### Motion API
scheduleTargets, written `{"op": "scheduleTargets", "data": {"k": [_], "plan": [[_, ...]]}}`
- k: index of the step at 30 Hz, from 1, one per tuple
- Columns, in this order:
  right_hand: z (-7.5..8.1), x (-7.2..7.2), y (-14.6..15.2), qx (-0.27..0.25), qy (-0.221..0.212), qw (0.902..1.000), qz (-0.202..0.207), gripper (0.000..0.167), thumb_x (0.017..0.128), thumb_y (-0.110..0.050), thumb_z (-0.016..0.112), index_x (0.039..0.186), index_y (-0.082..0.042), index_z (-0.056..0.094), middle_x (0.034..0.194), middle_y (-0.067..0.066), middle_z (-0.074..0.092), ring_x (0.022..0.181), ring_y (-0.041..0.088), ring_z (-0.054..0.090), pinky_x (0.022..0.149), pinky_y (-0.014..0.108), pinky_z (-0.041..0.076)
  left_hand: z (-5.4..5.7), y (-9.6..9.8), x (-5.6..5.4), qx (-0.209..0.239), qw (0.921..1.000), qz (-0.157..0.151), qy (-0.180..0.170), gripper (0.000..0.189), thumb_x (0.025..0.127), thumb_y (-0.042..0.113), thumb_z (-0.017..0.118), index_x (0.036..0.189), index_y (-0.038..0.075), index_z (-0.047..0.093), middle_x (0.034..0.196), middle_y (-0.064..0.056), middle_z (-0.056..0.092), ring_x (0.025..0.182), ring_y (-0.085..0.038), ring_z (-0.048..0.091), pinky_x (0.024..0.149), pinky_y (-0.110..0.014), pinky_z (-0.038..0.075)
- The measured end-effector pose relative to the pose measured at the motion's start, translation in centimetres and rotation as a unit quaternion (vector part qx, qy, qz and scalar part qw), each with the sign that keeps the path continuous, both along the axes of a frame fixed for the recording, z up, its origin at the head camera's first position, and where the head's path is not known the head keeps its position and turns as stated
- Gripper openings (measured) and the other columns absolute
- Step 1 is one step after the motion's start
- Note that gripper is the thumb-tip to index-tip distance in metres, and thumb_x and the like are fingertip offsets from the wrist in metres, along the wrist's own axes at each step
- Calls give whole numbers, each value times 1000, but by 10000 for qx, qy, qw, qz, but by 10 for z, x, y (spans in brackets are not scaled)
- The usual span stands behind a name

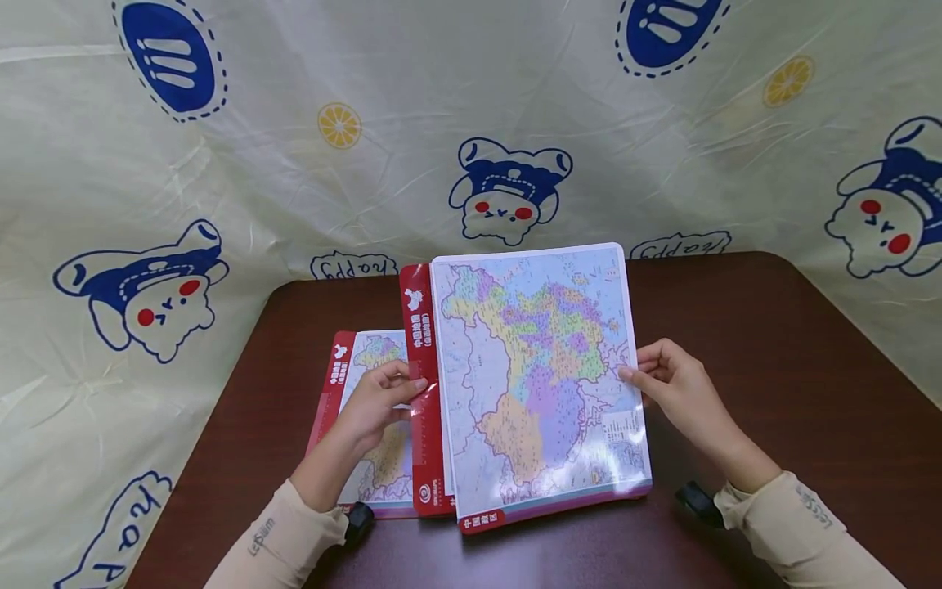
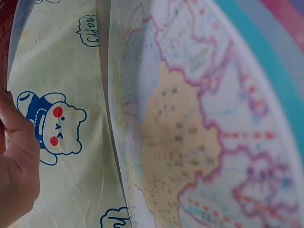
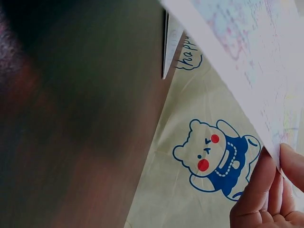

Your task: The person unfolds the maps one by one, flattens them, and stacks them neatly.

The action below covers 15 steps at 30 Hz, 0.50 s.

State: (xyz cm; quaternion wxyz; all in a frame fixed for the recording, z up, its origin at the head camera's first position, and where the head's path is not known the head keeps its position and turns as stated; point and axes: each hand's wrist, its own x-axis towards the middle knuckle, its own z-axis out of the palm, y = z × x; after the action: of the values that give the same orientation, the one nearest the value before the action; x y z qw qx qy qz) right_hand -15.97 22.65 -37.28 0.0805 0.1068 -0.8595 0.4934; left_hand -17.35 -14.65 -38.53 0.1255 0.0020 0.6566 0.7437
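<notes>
In the head view a glossy map of China (image 1: 545, 368), turned on its side, is held up over the table. My right hand (image 1: 680, 388) pinches its right edge between thumb and fingers; the right wrist view shows the same pinch on the sheet's pale edge (image 3: 256, 126). Directly left of the map runs a red printed strip (image 1: 421, 319) of a second piece, mostly hidden behind the map. My left hand (image 1: 375, 405) grips that strip, thumb on its front. Behind the left hand lies another red-edged map (image 1: 379, 352), partly covered. The left wrist view shows a map's surface (image 2: 180, 118) close up.
The dark brown table (image 1: 751, 343) has rounded far corners. A pale cloth (image 1: 383, 188) with cartoon bears and orange slices hangs behind and beside it. Black devices sit at the left wrist (image 1: 359, 523) and right wrist (image 1: 699, 503).
</notes>
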Motion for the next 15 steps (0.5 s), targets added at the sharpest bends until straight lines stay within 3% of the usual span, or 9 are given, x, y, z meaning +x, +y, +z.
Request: {"op": "scheduleTargets", "data": {"k": [6,15], "plan": [[8,1,0,-162,118,9998,-59,22,86,-16,62,96,0,50,79,10,56,61,15,54,53,28,51,1,-3,-1,436,9988,-164,152,15,88,4,54,78,13,59,86,-3,64,70,-15,61,56,-25,51],[15,-1,17,-397,226,9984,-345,21,86,-16,61,96,-1,51,79,10,55,61,15,54,51,24,50,1,-21,-1,552,9981,-20,261,16,90,6,51,82,16,61,90,-2,64,74,-17,64,63,-30,53]]}}
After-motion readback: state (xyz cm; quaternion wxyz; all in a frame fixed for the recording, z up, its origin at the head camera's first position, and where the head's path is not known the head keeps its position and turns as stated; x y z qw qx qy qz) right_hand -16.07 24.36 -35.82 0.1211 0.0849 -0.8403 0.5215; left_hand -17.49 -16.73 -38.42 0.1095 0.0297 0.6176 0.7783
